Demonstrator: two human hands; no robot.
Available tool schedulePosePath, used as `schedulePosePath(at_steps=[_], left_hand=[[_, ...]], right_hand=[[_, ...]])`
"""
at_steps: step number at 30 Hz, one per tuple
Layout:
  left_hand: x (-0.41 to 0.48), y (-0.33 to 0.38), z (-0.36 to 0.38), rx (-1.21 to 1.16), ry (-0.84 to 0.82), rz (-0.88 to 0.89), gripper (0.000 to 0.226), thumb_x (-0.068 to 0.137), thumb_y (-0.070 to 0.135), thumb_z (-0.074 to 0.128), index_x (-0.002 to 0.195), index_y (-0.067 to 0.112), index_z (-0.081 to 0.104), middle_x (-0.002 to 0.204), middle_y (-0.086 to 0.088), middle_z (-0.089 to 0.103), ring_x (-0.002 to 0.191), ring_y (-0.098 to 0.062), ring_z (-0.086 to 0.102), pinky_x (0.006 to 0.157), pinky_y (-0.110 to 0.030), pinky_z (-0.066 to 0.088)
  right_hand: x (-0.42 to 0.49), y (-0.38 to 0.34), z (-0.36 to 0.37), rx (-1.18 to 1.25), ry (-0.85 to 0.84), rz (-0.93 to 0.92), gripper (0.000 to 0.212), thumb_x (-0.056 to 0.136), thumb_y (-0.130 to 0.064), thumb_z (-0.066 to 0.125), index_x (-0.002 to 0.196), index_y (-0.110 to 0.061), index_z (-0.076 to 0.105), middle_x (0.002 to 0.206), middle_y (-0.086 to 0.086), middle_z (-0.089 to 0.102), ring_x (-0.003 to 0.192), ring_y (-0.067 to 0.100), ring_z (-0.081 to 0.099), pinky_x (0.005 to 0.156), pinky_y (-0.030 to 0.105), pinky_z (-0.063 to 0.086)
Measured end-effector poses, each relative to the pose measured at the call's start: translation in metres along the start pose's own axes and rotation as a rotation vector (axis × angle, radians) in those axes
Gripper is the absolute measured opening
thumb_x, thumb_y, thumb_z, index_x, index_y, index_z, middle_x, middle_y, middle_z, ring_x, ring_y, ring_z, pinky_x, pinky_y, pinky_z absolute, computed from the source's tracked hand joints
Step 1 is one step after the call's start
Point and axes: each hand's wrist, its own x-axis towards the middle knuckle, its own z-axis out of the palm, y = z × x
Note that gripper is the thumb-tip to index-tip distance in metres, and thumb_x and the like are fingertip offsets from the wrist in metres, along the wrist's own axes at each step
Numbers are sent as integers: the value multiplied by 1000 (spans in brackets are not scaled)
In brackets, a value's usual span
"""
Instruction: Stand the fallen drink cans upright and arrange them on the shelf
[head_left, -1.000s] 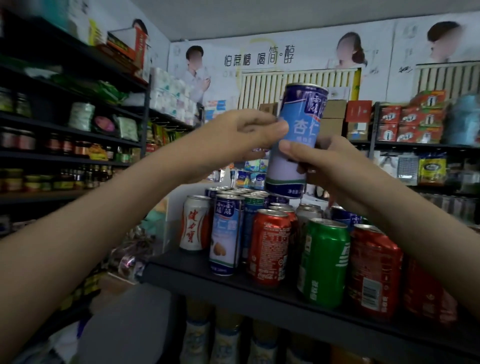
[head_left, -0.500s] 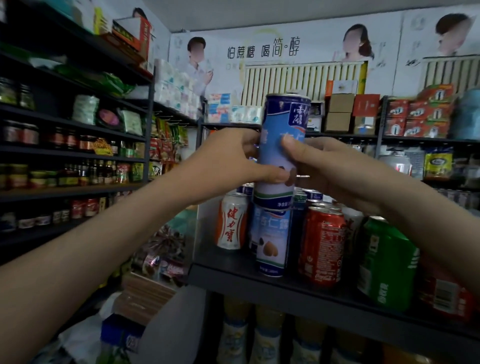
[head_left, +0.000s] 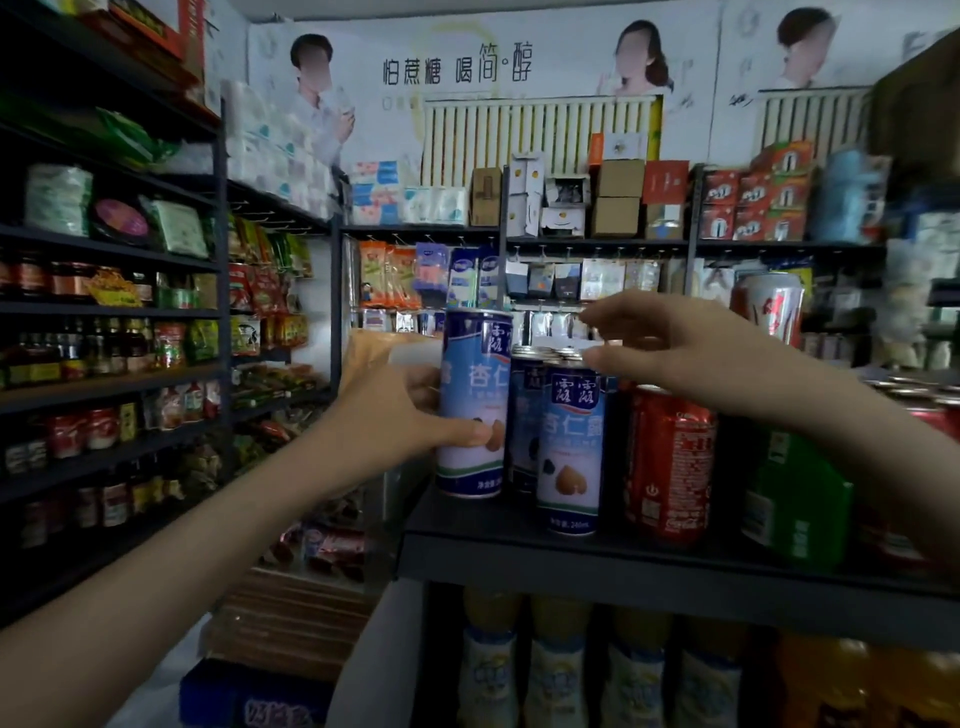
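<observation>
A tall blue-and-white almond drink can (head_left: 475, 402) stands upright at the left end of the black shelf (head_left: 519, 556), and my left hand (head_left: 395, 410) grips its left side. Right beside it stands a matching blue can (head_left: 570, 449) at the shelf front, with another behind it. A red cola can (head_left: 670, 462) and a green can (head_left: 795, 499) stand further right. My right hand (head_left: 675, 345) hovers above the can tops, fingers apart, holding nothing.
Several can tops fill the shelf behind the front row. A red-and-white can (head_left: 769, 306) sits higher at the right. Bottles (head_left: 556, 680) stand on the shelf below. Stocked dark shelves (head_left: 109, 374) line the left; an aisle gap lies between.
The blue can came down from the air onto the shelf's left end. My right hand let go of it and lifted away to the right; my left hand still grips it.
</observation>
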Motion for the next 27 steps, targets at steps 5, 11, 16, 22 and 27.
schedulePosePath(at_steps=[5, 11, 16, 22, 27], left_hand=[[5, -19, 23, -79, -48, 9, 47, 67, 10, 82, 111, 11, 66, 92, 4, 74, 81, -3, 69, 67, -15, 54], [16, -37, 43, -7, 35, 39, 46, 59, 24, 88, 99, 28, 65, 97, 9, 73, 89, -7, 68, 85, -38, 55], [16, -35, 56, 106, 73, 75, 54, 63, 32, 85, 109, 23, 58, 107, 8, 68, 94, -9, 65, 85, -35, 54], [11, -29, 68, 196, 116, 103, 53, 69, 38, 80, 112, 23, 54, 109, 8, 65, 94, -8, 61, 84, -30, 52], [10, -28, 61, 217, 161, 157, 49, 72, 41, 76, 111, 22, 55, 110, 7, 62, 96, -10, 61, 84, -35, 53]], right_hand=[[-7, 8, 14, -243, 30, -53, 50, 85, -46, 58, 132, -29, 50, 132, -9, 54, 110, 3, 48, 89, 18, 36], [-4, 10, 33, -454, -35, -62, 68, 82, -59, 52, 140, -26, 37, 132, -6, 51, 126, 13, 41, 118, 49, 5], [-2, 12, 37, -602, -41, -42, 69, 85, -57, 50, 142, -20, 34, 126, -4, 49, 128, 16, 39, 114, 57, -10], [-8, 16, 31, -531, -33, -18, 63, 88, -49, 54, 142, -22, 34, 130, -6, 47, 131, 16, 37, 114, 55, -12], [-16, 18, 33, -476, 68, -108, 64, 88, -46, 56, 144, -24, 31, 139, -7, 42, 136, 13, 29, 114, 52, -14]])
